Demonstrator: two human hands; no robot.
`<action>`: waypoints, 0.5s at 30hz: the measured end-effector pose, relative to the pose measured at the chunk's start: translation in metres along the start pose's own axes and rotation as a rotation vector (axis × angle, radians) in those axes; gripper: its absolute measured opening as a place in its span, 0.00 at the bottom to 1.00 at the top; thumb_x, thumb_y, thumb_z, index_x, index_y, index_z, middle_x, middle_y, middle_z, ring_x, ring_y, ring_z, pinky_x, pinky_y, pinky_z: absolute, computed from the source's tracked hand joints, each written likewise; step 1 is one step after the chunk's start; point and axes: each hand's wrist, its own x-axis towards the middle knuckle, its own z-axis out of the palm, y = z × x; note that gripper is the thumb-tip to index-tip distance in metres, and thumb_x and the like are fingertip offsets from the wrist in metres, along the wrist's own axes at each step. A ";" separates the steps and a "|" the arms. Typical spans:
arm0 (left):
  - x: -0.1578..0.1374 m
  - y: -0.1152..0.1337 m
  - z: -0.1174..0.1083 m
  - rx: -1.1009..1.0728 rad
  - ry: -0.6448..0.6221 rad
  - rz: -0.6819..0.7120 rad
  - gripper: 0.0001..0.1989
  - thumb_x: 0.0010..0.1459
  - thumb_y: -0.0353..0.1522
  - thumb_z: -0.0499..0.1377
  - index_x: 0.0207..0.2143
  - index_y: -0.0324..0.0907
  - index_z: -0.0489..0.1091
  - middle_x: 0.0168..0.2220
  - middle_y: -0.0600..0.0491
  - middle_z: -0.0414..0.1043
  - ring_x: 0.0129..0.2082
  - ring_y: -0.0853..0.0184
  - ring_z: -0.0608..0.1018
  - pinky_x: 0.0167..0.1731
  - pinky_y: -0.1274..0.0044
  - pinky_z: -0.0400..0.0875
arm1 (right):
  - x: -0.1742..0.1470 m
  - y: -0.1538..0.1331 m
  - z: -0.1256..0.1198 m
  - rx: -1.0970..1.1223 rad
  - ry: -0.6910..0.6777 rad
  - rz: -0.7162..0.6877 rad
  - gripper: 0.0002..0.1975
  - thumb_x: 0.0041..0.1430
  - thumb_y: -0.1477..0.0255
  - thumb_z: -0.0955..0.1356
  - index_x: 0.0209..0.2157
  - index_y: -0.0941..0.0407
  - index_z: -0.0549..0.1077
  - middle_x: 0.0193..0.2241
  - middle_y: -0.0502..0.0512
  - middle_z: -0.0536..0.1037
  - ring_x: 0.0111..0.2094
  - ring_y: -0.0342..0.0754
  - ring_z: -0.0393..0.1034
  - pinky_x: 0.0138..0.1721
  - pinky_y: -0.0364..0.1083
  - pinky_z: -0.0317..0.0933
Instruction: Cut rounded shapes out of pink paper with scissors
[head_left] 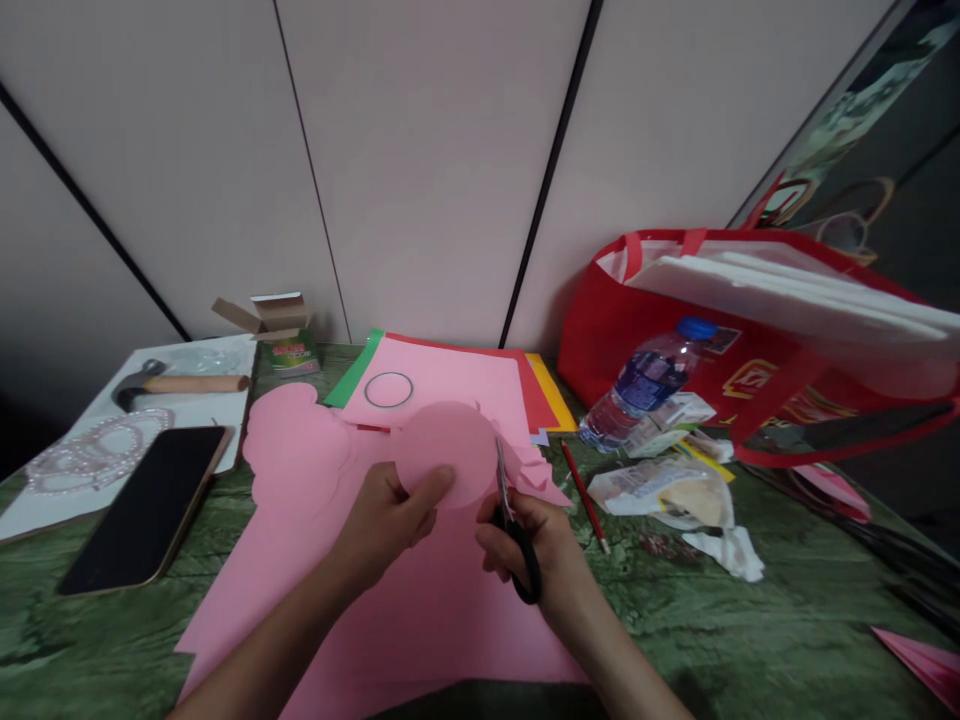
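My left hand (401, 515) pinches a round pink paper disc (448, 450), thumb on top near its lower left edge. In my right hand (529, 545) is a pair of scissors (517, 535) with black handles. Their blades point away from me along the right edge of the disc; whether they are parted I cannot tell. Beneath both hands spread large pink paper sheets (427, 610). Several pink paper cutouts with rounded edges (292, 450) lie left of the disc. Pink scraps (536, 470) are just right of the blades.
Behind lie coloured sheets (544, 390) with a thin ring (388, 390). At left are a phone (146, 505), hammer (187, 384), beads (97, 450) and small box (289, 345). To the right are a red pencil (585, 495), bottle (645, 385), plastic wrappers (667, 490) and red bag (600, 320).
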 end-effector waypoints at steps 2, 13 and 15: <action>0.000 0.000 0.000 -0.003 -0.003 0.000 0.23 0.51 0.40 0.53 0.10 0.43 0.50 0.08 0.63 0.45 0.11 0.78 0.50 0.13 0.79 0.42 | 0.000 -0.001 0.000 -0.008 -0.002 0.002 0.08 0.34 0.70 0.69 0.19 0.57 0.66 0.08 0.43 0.63 0.11 0.38 0.56 0.13 0.39 0.49; 0.000 -0.004 -0.002 0.072 -0.034 0.065 0.29 0.58 0.43 0.48 0.07 0.40 0.56 0.07 0.58 0.53 0.10 0.76 0.59 0.16 0.78 0.53 | -0.001 0.000 0.001 -0.005 -0.022 0.013 0.07 0.35 0.70 0.68 0.19 0.58 0.66 0.08 0.43 0.64 0.10 0.37 0.55 0.13 0.38 0.47; 0.000 -0.005 -0.001 0.060 -0.063 0.080 0.30 0.59 0.44 0.46 0.09 0.39 0.61 0.08 0.56 0.58 0.10 0.74 0.63 0.18 0.78 0.58 | -0.002 0.001 0.001 -0.004 -0.037 0.013 0.07 0.35 0.70 0.68 0.19 0.58 0.66 0.08 0.43 0.64 0.10 0.37 0.54 0.12 0.38 0.47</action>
